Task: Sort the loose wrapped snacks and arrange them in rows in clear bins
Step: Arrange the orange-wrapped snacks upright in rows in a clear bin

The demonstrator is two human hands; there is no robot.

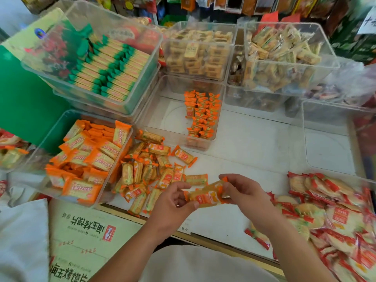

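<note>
My left hand (173, 202) and my right hand (242, 192) together hold a small stack of orange-wrapped snacks (205, 195) above the white counter, each hand pinching one end. A loose pile of the same orange snacks (150, 169) lies on the counter just left of my hands. Beyond it stands a clear bin (162, 117) with two neat rows of orange snacks (202, 112) along its right wall. The rest of that bin's floor is bare.
A clear bin of larger orange packets (87, 159) sits at the left. Red-wrapped round crackers (329, 212) fill a bin at the right. Behind stand stacked bins with green-edged packets (109, 68), tan packets (197, 53) and pale crackers (282, 51). Another clear bin (327, 143) sits far right.
</note>
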